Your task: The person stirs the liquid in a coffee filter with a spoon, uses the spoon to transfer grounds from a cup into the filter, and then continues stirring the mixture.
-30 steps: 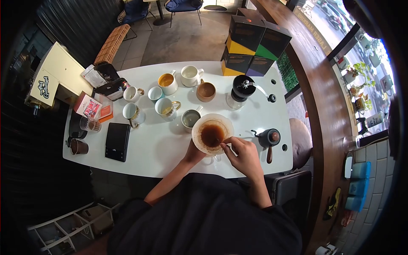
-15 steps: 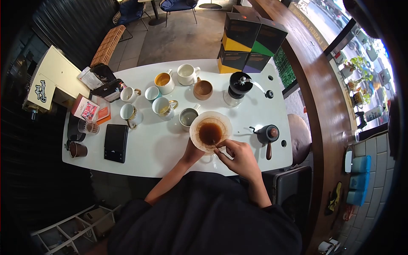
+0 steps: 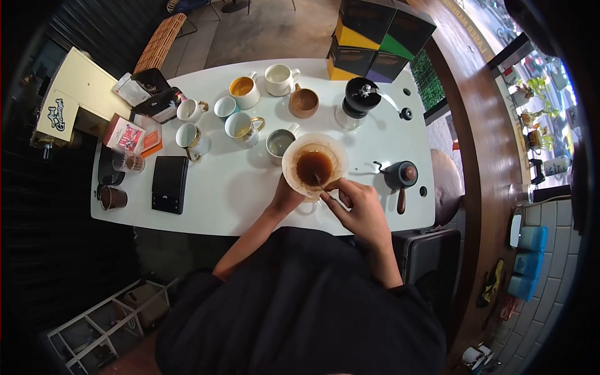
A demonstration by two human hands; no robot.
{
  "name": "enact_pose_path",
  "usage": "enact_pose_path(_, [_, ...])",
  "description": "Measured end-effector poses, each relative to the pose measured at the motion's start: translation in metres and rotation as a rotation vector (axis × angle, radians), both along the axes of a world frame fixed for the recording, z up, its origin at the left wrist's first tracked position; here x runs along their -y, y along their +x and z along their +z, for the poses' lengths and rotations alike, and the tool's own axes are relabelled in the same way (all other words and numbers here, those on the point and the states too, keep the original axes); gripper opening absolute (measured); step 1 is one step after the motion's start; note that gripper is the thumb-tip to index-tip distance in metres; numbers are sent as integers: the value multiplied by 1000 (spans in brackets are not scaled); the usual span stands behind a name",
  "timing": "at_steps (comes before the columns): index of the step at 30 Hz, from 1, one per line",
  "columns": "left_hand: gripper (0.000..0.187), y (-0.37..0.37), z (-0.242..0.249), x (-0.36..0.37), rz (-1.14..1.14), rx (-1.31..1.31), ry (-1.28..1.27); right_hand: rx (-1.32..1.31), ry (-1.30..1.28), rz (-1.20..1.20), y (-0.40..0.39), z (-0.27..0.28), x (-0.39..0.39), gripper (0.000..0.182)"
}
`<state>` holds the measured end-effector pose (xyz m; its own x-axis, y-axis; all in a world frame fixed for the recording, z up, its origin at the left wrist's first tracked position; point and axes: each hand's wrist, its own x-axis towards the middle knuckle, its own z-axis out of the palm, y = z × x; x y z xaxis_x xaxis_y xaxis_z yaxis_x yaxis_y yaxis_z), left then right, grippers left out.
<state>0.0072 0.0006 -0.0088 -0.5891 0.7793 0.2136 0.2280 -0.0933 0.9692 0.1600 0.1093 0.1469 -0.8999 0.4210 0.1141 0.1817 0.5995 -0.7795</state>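
Note:
A coffee dripper lined with a paper filter (image 3: 340, 161) stands near the table's front edge, with dark brown coffee (image 3: 312, 167) inside. My left hand (image 3: 290, 195) is closed around its lower left side; the fingers are hidden beneath the rim. Between the fingertips of my right hand (image 3: 359, 209) is a thin spoon (image 3: 320, 182), its lower end dipped in the coffee. Part of a clear vessel seems to show under the dripper. Just behind it sits a grey mug (image 3: 279, 145).
Several mugs, including a brown cup (image 3: 304, 102), stand behind. A hand grinder (image 3: 357, 103) and a black gooseneck kettle (image 3: 400, 175) are to the right. On the left lies a black scale (image 3: 169, 184). Stacked boxes (image 3: 381, 37) stand at the back right.
The head view has tilted, so the table sits higher in the picture. My right hand has shifted the spoon slightly within the coffee. The left hand keeps its hold.

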Motion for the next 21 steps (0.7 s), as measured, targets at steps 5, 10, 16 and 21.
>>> enact_pose_path(5, [62,0,-9,0,7,41,16,-42,-32,-29,4,0,2,16])
enact_pose_path(10, [67,-1,-12,0,0,8,-25,-39,-60,-45,8,-4,1,15])
enact_pose_path(16, [65,-2,-12,2,-33,-14,-33,-58,-113,-30,13,-4,2,15])
enact_pose_path(21, [66,1,-9,1,18,-5,-27,-74,-143,-25,16,-4,0,15])
